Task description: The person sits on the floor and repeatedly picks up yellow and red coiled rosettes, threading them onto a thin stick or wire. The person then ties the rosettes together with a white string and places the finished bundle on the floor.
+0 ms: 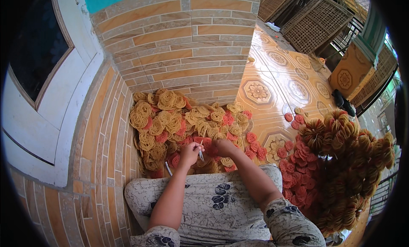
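My left hand [190,153] is closed in a pinch on a thin pale strip [201,156], whose end hangs below the fingers. Just to its right, my right hand [223,147] curls downward with its fingers mostly hidden; whether it grips anything does not show. Beside and between the hands lie red lacy coiled discs [203,141]. Around them spreads a large heap of tan lacy discs [170,121], like raw coiled crackers, with red ones mixed in. My knees, under patterned white cloth [204,196], are right below the hands.
At right hang or stand thick bunches of stacked tan and red discs [349,157]. A pile of red discs [300,166] sits next to them. A brick-patterned wall [170,46] closes the left and back. Woven racks [317,23] and dark shoes [343,103] are farther off on the tiled floor [257,91].
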Tool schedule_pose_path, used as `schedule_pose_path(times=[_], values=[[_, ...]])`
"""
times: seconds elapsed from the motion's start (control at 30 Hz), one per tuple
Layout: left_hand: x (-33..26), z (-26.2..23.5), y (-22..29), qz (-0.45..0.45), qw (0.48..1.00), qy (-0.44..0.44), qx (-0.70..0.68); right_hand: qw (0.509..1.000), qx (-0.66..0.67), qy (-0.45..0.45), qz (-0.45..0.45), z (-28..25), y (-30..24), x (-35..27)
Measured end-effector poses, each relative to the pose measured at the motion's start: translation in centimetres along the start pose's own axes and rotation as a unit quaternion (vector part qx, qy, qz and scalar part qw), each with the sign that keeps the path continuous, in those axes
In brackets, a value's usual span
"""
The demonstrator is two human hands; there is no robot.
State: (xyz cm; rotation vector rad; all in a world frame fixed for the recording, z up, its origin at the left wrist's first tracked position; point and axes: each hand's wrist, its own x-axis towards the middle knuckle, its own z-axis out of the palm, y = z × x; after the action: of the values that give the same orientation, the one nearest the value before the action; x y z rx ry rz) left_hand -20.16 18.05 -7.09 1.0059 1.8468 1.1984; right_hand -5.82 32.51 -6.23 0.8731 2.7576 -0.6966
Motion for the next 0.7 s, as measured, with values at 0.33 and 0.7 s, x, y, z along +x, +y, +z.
schedule_pose_path(times=[0.33, 0.7], values=[[-0.6, 0.5, 1.7, -0.069, 0.993, -0.091, 0.019, 0.916, 0.363, 0.162, 0.051, -4.2, 3.2, -0.1], [-0.5, 0.8, 1.0, -0.066, 0.995, -0.068, 0.02, 0.982, 0.023, 0.183, 0.033, -1.9, 2.8, -0.2]])
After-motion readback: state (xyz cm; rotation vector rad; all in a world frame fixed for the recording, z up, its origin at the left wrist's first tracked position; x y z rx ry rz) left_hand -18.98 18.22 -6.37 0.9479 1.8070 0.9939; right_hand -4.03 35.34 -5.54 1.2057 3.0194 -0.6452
